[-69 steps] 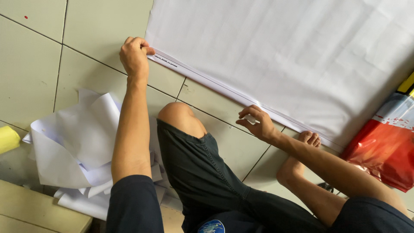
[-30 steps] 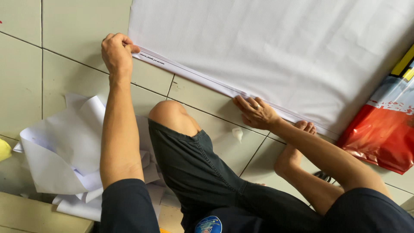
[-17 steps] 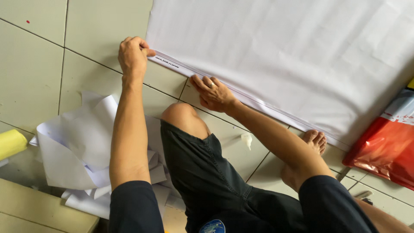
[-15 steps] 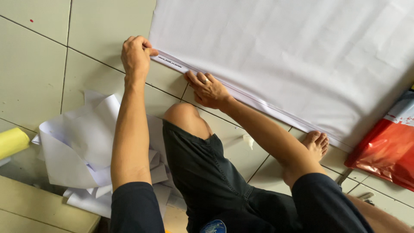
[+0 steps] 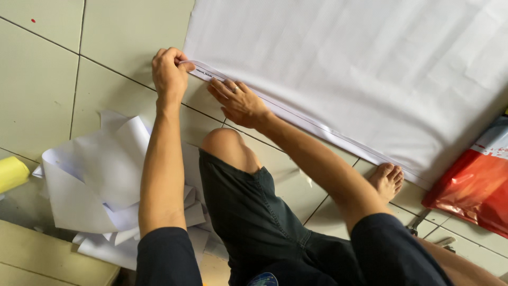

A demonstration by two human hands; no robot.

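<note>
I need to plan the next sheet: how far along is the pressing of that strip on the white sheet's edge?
Looks done: the strip lies flat along the white sheet toward the foot. In hand: the left hand pinches the strip's end, and the right hand presses beside it. Left: only the short stretch between the hands.

A floor (image 5: 63,90) of pale square tiles with dark grout lines is seen. A large white sheet (image 5: 360,74) is spread flat over its upper right part. Loose white papers (image 5: 95,180) are heaped at the lower left, a yellow roll (image 5: 10,173) beside them. A red plastic bag (image 5: 471,190) lies at the right edge.
</note>
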